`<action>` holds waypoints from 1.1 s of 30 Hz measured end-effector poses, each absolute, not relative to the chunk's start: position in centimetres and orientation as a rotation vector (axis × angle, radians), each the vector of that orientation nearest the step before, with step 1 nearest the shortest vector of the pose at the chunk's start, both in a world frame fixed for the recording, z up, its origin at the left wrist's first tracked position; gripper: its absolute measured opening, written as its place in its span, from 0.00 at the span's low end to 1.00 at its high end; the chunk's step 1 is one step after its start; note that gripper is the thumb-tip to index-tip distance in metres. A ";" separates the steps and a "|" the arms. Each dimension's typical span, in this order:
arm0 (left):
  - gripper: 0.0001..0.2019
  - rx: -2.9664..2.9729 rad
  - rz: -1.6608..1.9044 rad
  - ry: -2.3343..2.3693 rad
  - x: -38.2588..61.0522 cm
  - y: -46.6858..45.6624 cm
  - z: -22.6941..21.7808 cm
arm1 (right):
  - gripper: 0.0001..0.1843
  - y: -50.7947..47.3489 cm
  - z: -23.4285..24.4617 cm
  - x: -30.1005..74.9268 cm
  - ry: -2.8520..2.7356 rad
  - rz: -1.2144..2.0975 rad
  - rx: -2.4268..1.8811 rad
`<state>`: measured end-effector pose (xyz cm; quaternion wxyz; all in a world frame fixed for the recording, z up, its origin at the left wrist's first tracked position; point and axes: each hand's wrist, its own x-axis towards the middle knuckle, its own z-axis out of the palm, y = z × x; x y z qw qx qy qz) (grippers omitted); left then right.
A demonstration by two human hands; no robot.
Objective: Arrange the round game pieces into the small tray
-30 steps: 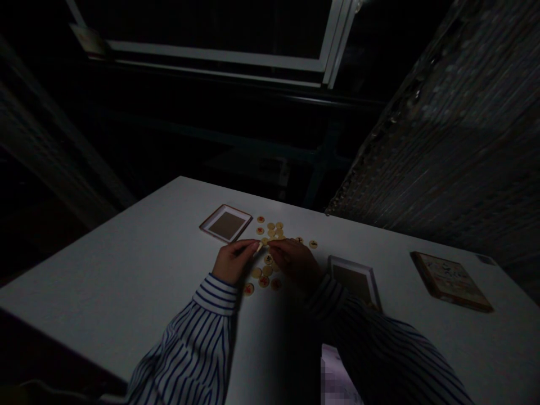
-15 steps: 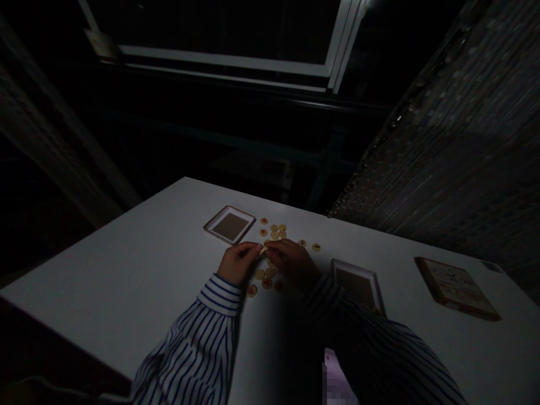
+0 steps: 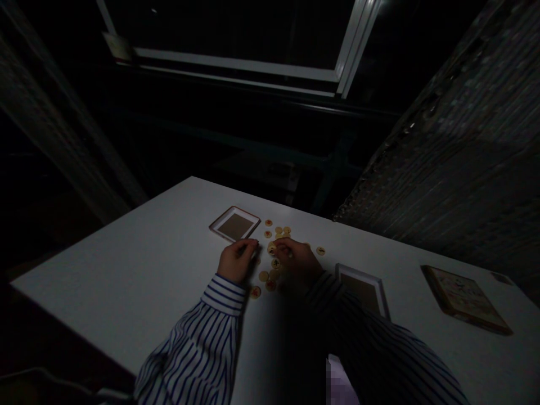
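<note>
Round, pale wooden Chinese chess pieces with red or black characters lie scattered on the white table. My right hand (image 3: 298, 260) bends over them, its thumb and forefinger closed at the edge of one chess piece (image 3: 271, 248). Just left of the pieces is my left hand (image 3: 236, 263), thumb and fingers pressed together; what is between them, if anything, cannot be made out. Below the hands lie a black-marked piece (image 3: 275, 263) and a red-marked piece (image 3: 255, 292). My right hand and its shadow hide part of the group.
An open shallow box part (image 3: 235, 224) lies beyond my left hand. Another tray (image 3: 363, 287) is partly under my right forearm. A flat box with a printed cover (image 3: 466, 298) lies at right on the white table (image 3: 139, 264). A bead-like curtain (image 3: 455, 169) hangs behind the right side.
My hands were together at one chess piece and have come apart, leaving a gap between them. The right fingers are now at a piece just right of the gap. The view has shifted slightly.
</note>
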<state>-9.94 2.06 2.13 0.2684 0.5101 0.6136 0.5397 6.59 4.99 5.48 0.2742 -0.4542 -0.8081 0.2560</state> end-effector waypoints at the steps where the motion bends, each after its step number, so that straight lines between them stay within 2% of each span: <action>1: 0.17 1.401 1.451 1.681 -10.1 2.1 2.1 | 0.14 5.1 5.4 6.5 -2.209 0.653 -1.237; 11: 0.16 1.572 1.261 1.891 -11.0 2.0 2.0 | 0.13 5.9 4.5 5.1 -2.579 0.304 -1.250; 24: 0.15 1.569 1.196 1.934 -11.1 2.0 2.0 | 0.12 5.9 4.1 4.2 -2.682 0.131 -1.312; 33: 0.14 1.575 1.142 1.994 -11.1 2.0 2.0 | 0.15 5.9 4.2 3.6 -2.718 0.043 -1.423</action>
